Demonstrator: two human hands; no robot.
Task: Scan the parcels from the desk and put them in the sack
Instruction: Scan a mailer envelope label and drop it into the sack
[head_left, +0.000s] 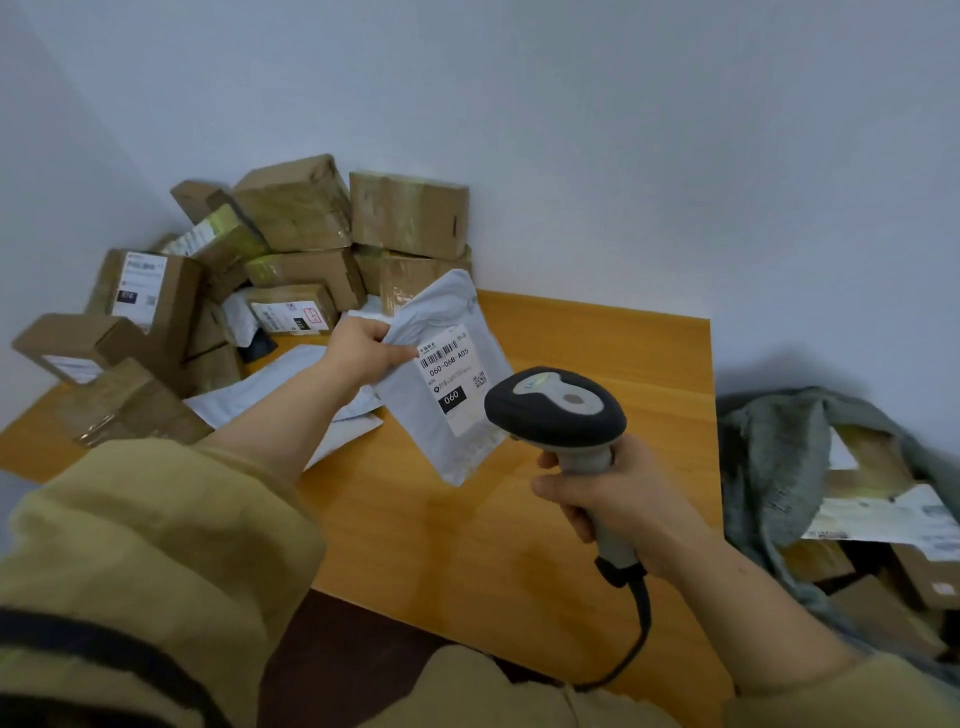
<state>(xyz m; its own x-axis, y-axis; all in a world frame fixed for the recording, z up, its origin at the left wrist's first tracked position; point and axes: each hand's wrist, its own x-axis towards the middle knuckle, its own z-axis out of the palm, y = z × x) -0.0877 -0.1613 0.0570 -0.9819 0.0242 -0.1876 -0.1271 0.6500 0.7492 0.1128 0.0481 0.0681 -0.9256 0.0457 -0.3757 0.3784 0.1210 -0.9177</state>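
A left hand (363, 349) pinches a grey mailer (447, 379) above the desk (597, 353), label up, as the right hand (608, 499) grips a scanner (558, 410) beside it. Scanning appears underway; next, likely the sack (774, 457) at right.

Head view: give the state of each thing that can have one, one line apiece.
Grey mailer, lifted off the desk, tilted, label toward the camera.
Left hand, grip pinching the mailer's upper left edge.
Scanner, held upright, head toward the mailer.
Right hand, grip curled round the scanner's handle.
Sack, open beside the desk, parcels inside.
Cardboard boxes, piled at the desk's far left corner.
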